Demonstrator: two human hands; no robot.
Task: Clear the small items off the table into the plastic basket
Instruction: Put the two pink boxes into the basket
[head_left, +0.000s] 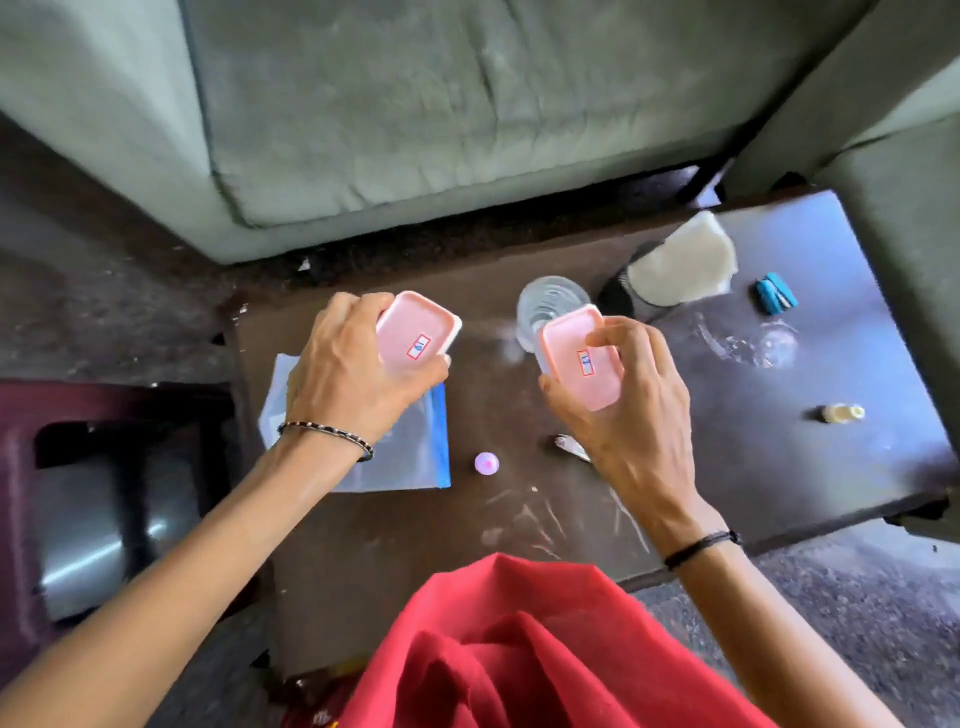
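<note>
Head view: my left hand (358, 374) is closed around a pink box (418, 332) at centre frame, and my right hand (623, 410) grips a second pink box (582, 358) just right of it, both lifted above the desk (519, 499). I see no plastic basket anywhere, so I risk carrying both boxes blind. The clear cup (545, 306) sits just behind the right box; a careless swing could topple it. The small pink cap (487, 462), blue clip (776, 293) and little bottle (841, 413) remain on the desk.
</note>
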